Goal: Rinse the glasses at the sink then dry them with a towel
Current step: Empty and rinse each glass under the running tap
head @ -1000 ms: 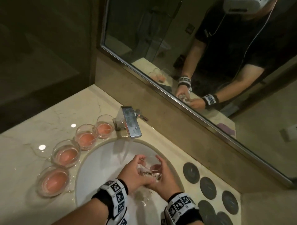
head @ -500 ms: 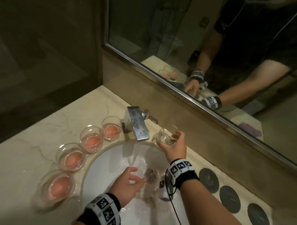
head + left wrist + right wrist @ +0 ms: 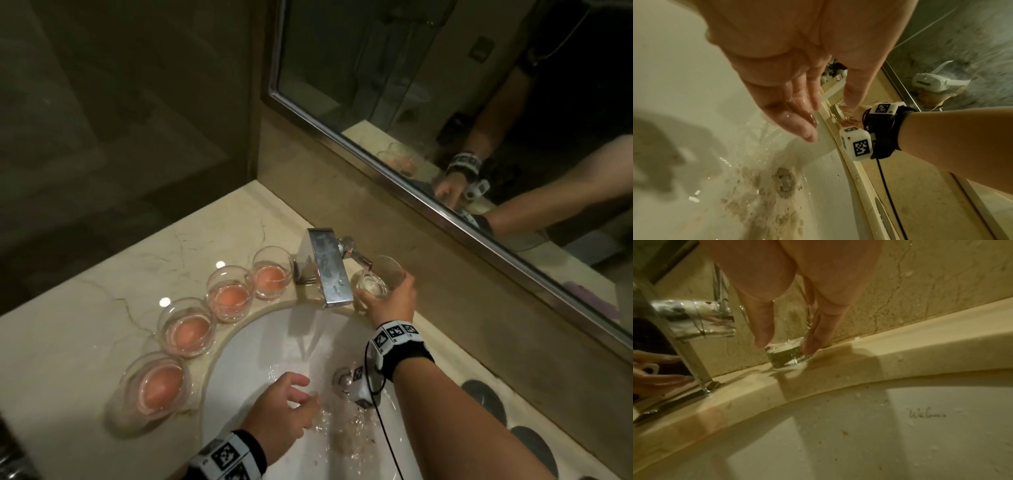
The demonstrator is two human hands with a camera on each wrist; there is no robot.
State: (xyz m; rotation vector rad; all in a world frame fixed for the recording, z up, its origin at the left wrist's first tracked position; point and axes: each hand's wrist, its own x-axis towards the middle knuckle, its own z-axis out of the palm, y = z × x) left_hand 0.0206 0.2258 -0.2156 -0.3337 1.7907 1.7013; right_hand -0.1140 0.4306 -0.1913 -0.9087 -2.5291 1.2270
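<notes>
Your right hand [image 3: 394, 301] grasps the rinsed glass [image 3: 375, 279] upright, thumb and fingers wrapped round its wall, its thick base touching or just above the tabletop [image 3: 900, 352] at the faucet's [image 3: 325, 270] 3 o'clock, between sink [image 3: 246, 370] rim and backsplash. Its long axis stands vertical, so letting go means opening the grip sideways.

Your left hand [image 3: 281, 407] is released, fingers relaxed and wet, holding nothing, low in the basin beside the running water.

Four glasses with pink liquid [image 3: 186, 330] curve along the rim at 9 to 11 o'clock from that left hand, which is the nearer one.

A faint script mark inside the basin [image 3: 927, 415] is too blurred to read.
</notes>
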